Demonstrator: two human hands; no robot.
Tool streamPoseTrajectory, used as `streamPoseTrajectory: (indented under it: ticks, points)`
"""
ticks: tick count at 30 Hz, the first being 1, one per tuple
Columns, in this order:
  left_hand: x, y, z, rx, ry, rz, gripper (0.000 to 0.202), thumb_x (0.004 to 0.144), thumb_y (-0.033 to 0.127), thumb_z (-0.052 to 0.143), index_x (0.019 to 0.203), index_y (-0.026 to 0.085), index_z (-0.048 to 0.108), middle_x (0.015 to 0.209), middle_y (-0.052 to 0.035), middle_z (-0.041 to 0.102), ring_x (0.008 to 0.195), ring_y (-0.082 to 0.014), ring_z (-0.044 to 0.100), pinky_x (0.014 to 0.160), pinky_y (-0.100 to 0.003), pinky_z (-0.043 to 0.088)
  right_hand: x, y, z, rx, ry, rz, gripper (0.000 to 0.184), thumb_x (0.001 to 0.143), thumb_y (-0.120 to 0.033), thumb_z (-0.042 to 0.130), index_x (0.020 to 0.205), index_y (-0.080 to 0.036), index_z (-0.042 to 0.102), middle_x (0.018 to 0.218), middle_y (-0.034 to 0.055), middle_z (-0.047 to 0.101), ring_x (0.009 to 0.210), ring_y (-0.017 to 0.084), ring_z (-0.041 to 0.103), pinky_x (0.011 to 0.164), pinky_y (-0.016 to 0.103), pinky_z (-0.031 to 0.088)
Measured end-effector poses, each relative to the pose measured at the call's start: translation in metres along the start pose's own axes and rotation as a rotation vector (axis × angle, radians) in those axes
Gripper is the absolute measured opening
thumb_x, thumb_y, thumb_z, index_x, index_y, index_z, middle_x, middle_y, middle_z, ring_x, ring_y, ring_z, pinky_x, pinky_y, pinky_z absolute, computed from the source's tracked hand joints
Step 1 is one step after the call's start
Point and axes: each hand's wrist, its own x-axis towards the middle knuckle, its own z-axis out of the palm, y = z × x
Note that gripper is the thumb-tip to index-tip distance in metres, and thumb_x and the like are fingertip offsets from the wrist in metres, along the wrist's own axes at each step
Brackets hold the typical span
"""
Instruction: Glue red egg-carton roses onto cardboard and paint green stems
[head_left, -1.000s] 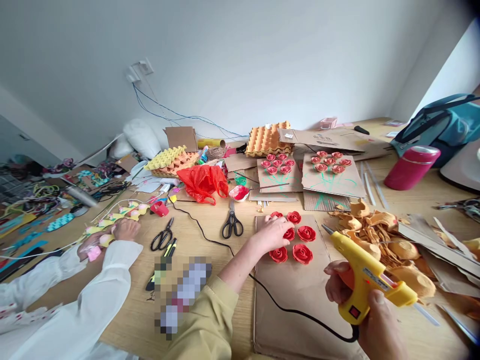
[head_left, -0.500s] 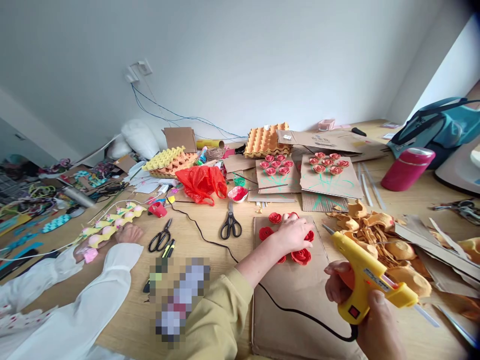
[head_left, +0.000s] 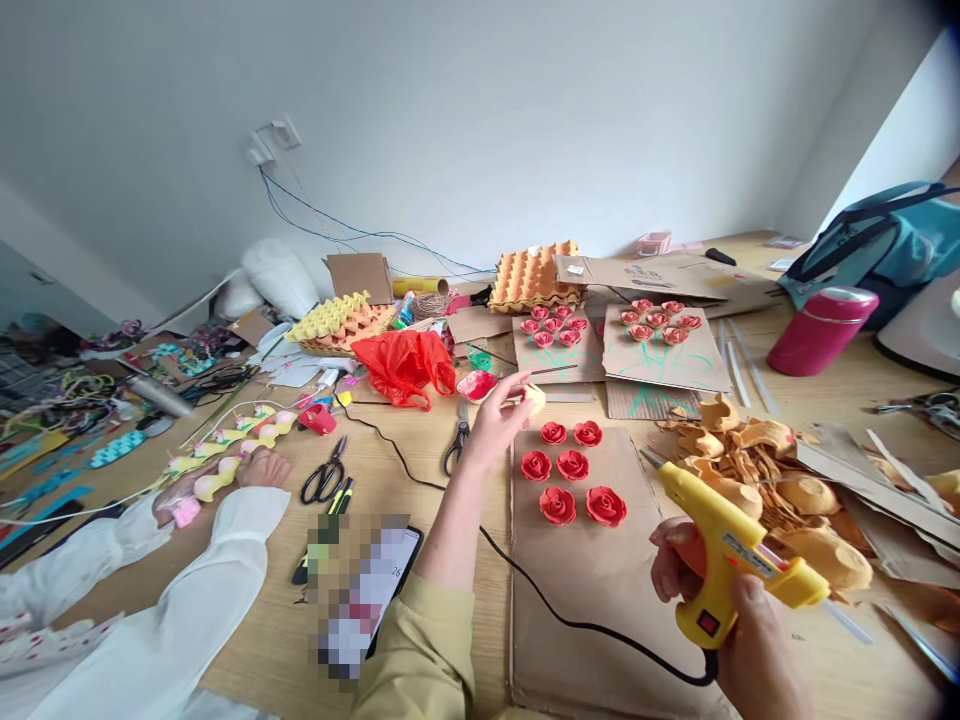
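Note:
My left hand [head_left: 504, 415] pinches a small flower [head_left: 534, 400] above the far edge of a flat cardboard sheet. Its pale yellow underside faces me; the other side is hidden. Six red roses [head_left: 572, 465] lie on the upper half of the cardboard sheet [head_left: 577, 620] in two columns. In my right hand [head_left: 750, 620] is a yellow hot glue gun [head_left: 716, 540], gripped by its handle, nozzle toward the roses. Its black cord runs across the sheet. A dish of red paint [head_left: 477, 385] is just behind my left hand.
Two cardboard panels with roses [head_left: 559, 345] stand behind. Cut orange egg-carton pieces [head_left: 750, 470] are heaped at right, near a pink bottle [head_left: 821, 332]. Scissors [head_left: 324, 478], a phone [head_left: 375, 590] and a red bag [head_left: 405, 365] lie left. Another person's hands [head_left: 259, 468] hold a yellow egg-carton strip.
My left hand has lifted off the cardboard sheet, moving left and away from me, with a flower from its right side. The glue gun stays nearly still in my right hand.

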Motion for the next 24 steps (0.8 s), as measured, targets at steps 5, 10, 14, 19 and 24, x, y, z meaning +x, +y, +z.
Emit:
streamPoseTrajectory:
  ticks: [5,10,14,19,24]
  points:
    - [-0.011,-0.003,-0.016,-0.430,-0.080,-0.120,0.053,0.083,0.036,0.074,0.131,0.023,0.057,0.117,-0.0066,0.064,0.104,-0.0192,0.068,0.088,-0.032,0.057,0.000,0.012,-0.007,-0.027,-0.084,0.052,0.051,0.091,-0.067,0.045,0.107,-0.025,0.068,0.098,0.0087,0.063,0.063,0.017,0.051,0.059,0.035,0.043]
    - [-0.018,-0.002,-0.002,-0.569,-0.233,-0.208,0.049,0.081,0.027,0.077,0.127,0.022,0.061,0.114,-0.0059,0.067,0.108,-0.0197,0.068,0.097,-0.034,0.054,0.003,0.011,-0.009,-0.047,-0.118,0.034,0.050,0.091,-0.066,0.046,0.106,-0.024,0.068,0.098,0.0092,0.063,0.062,0.017,0.050,0.055,0.033,0.042]
    - [-0.024,0.004,0.008,-0.562,-0.353,-0.272,0.053,0.078,0.025,0.080,0.128,0.024,0.061,0.123,-0.0076,0.067,0.113,-0.0227,0.067,0.098,-0.034,0.053,0.000,0.007,-0.006,-0.040,-0.087,0.030,0.049,0.091,-0.067,0.045,0.101,-0.024,0.067,0.096,0.0091,0.062,0.064,0.018,0.050,0.059,0.036,0.044]
    - [-0.031,0.004,0.020,-0.587,-0.502,-0.344,0.057,0.075,0.031,0.084,0.127,0.022,0.063,0.121,-0.0111,0.068,0.108,-0.0253,0.070,0.088,-0.032,0.057,-0.010,0.007,-0.005,-0.069,-0.090,0.112,0.053,0.088,-0.073,0.044,0.098,-0.025,0.064,0.084,0.0073,0.058,0.068,0.022,0.050,0.058,0.036,0.043]
    - [-0.033,0.002,0.026,-0.566,-0.552,-0.352,0.057,0.076,0.034,0.083,0.128,0.023,0.063,0.121,-0.0120,0.067,0.105,-0.0240,0.070,0.087,-0.032,0.057,-0.014,0.021,-0.019,-0.154,-0.075,0.132,0.058,0.084,-0.079,0.042,0.091,-0.026,0.062,0.082,0.0076,0.057,0.067,0.022,0.049,0.052,0.033,0.042]
